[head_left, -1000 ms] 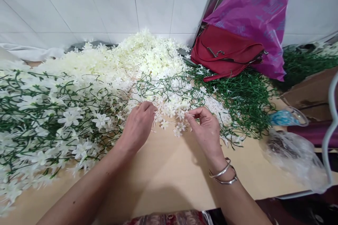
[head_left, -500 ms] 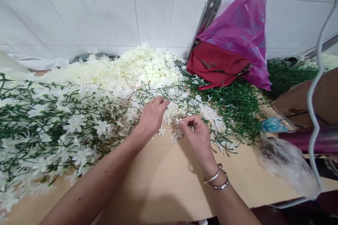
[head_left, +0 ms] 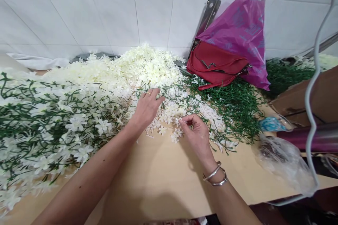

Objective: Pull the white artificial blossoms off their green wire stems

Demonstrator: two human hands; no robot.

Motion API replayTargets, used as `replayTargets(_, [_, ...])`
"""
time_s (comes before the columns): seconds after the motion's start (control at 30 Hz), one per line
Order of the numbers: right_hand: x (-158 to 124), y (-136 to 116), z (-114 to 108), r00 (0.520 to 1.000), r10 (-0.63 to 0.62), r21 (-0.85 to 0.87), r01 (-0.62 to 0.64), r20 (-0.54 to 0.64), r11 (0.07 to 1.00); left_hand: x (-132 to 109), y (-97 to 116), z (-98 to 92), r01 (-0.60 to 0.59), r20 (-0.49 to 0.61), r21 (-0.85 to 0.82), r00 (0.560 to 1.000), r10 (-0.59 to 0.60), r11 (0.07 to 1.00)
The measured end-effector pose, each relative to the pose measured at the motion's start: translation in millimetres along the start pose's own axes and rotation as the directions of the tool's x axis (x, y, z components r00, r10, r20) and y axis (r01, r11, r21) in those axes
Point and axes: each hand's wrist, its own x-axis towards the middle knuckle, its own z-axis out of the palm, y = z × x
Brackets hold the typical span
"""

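Observation:
My right hand (head_left: pixel 196 132) pinches a small white artificial flower (head_left: pixel 178 121) between thumb and fingertips, just above the table. Left of it and a little farther off, my left hand (head_left: pixel 149 107) is over green plastic stems (head_left: pixel 169 89), its fingers stretched out and slightly apart. Whether those fingertips touch a stem is hidden. Below and between the hands lie loose white blossoms (head_left: pixel 175 135). A large heap of cream-white petals (head_left: pixel 148 61) rises behind my left hand. Stems with white flowers fitted on them (head_left: pixel 76 123) spread thickly along the left.
A red handbag (head_left: pixel 216 65) and a purple plastic bag (head_left: pixel 243 31) lean by the tiled wall on a bunch of bare green stems (head_left: pixel 235 105). At the right are a clear plastic bag (head_left: pixel 285 161), a cardboard box (head_left: pixel 308 95) and a grey cable (head_left: pixel 310 105).
My left hand has moved slightly left and away from me, over the stems, with its fingers more spread. My right hand stays nearly in place, still pinching the flower.

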Motion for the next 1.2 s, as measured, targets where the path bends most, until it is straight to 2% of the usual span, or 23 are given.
replayTargets(0.1, [0.3,0.5,0.0,1.0,0.008,0.002,-0.008,0.006,1.0,1.4,-2.6,2.2,0.008,-0.068,-0.005,0.998,-0.008,1.0])
replayTargets(0.2, [0.9,0.9,-0.8,1.0,0.009,0.004,-0.009,0.008,1.0,3.7,-5.3,-2.8,0.025,-0.229,-0.042,0.973,-0.034,0.999])
replayTargets(0.3, [0.7,-0.7,-0.5,1.0,0.016,0.007,-0.016,0.006,1.0,6.0,-7.3,-20.8,0.092,-0.427,-0.131,0.893,-0.14,0.987])
replayTargets(0.37, [-0.1,-2.7,0.1,1.0,0.023,0.014,-0.023,0.008,1.0,5.7,-6.1,-37.8,0.084,-0.487,-0.247,0.85,-0.199,0.965])
replayTargets(0.43, [-1.1,-4.3,0.4,0.999,0.029,0.017,-0.029,0.016,0.999,2.9,-1.8,-53.6,0.046,-0.468,-0.413,0.846,-0.255,0.91])
replayTargets(0.47, [-1.5,-4.6,0.4,0.999,0.029,0.016,-0.03,0.019,0.999,0.3,1.4,-59.5,0.057,-0.425,-0.512,0.85,-0.311,0.857])
replayTargets(0.53, [-2.0,-4.2,0.2,1.0,0.026,0.015,-0.027,0.016,1.0,-6.9,9.0,-65.8,0.124,-0.235,-0.726,0.88,-0.413,0.677])
replayTargets(0.6, [-1.7,-2.5,0.0,1.0,0.025,0.023,-0.025,0.001,0.999,-16.5,16.5,-65.2,0.219,0.01,-0.862,0.909,-0.417,0.457])
replayTargets(0.63, [-1.3,-1.5,-0.1,1.0,0.031,0.04,-0.031,-0.002,0.999,-22.0,19.7,-63.5,0.253,0.088,-0.881,0.918,-0.387,0.4])
replayTargets(0.67, [-0.7,-0.4,-0.2,0.999,0.046,0.068,-0.046,0.001,0.997,-27.8,22.5,-61.5,0.27,0.119,-0.875,0.924,-0.362,0.402])
replayTargets(0.8, [1.3,2.4,-0.4,0.992,0.12,0.22,-0.125,0.038,0.967,-49.7,28.8,-57.7,0.224,0.017,-0.709,0.953,-0.301,0.668])
replayTargets(0.83, [1.4,2.6,-0.5,0.991,0.131,0.247,-0.136,0.04,0.959,-54.0,29.4,-58.3,0.222,0.005,-0.697,0.953,-0.304,0.682])
replayTargets(0.93, [0.8,1.7,-0.6,0.989,0.141,0.288,-0.147,0.041,0.946,-62.5,31.7,-63.9,0.246,-0.014,-0.735,0.926,-0.377,0.631])
replayTargets(1.07, [-0.8,-1.2,-0.4,0.986,0.146,0.299,-0.164,0.079,0.94,-63.6,39.4,-80.5,0.168,-0.188,-0.745,0.876,-0.445,0.646])
replayTargets(1.1, [-1.0,-1.6,-0.3,0.985,0.148,0.297,-0.169,0.093,0.94,-62.5,41.5,-84.6,0.132,-0.23,-0.778,0.85,-0.474,0.614])
replayTargets(1.13, [-1.1,-1.7,-0.1,0.984,0.147,0.292,-0.171,0.102,0.941,-61.2,43.4,-87.6,0.107,-0.23,-0.833,0.824,-0.517,0.542])
replayTargets(1.2, [-1.0,-0.8,0.4,0.984,0.141,0.275,-0.167,0.11,0.947,-58.9,45.7,-89.2,0.094,-0.113,-0.949,0.79,-0.602,0.301])
